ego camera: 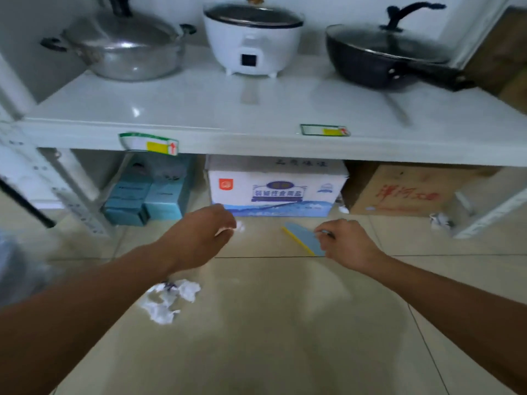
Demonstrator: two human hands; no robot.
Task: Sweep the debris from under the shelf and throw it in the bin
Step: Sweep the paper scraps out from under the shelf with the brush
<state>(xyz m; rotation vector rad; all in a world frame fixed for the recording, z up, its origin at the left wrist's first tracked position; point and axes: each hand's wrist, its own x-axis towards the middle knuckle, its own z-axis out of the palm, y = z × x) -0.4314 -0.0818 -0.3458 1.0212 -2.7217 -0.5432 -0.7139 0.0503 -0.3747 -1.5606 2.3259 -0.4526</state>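
Note:
My left hand [204,232] reaches toward the floor under the white shelf [256,138], its fingers closed on a small white paper scrap [238,226]. My right hand [346,240] pinches a flat blue card with a yellow edge [301,236] that lies on the tiles. A crumpled white tissue [168,299] lies on the floor below my left forearm. Another paper wad [440,220] sits by the shelf's right leg, and a small white bit [343,208] lies between the boxes.
Under the shelf stand teal boxes [148,195], a white and blue carton [273,188] and a brown cardboard box [405,191]. On the shelf are a steel pot [122,47], a white rice cooker [252,38] and a black wok [385,55]. A blurred translucent bag [17,269] is at the left edge.

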